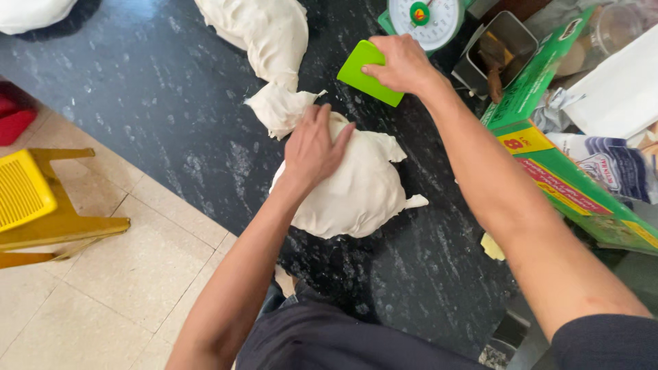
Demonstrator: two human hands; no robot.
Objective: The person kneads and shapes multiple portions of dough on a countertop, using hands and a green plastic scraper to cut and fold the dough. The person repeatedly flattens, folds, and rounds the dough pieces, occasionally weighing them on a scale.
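Nearest the camera, the left hand (312, 147) lies flat on a rounded lump of white dough (356, 188), fingers spread over its top, the grip open and pressing rather than clamped. The lump sits near the front edge of the black speckled bench (151, 96), with bare room to its left and in front. Just beyond it a smaller dough piece (277, 109) trails from a long dough mass (264, 31) running to the far edge. The right hand (401, 65) has its grip closed on a green scraper (363, 72), held over the bench just beyond the lump. To the right crowd a weighing scale (425, 20), a metal tin (497, 48) and green boxes (548, 137). Left, below the bench, stands a yellow stool (34, 199) on a tiled floor (116, 294).
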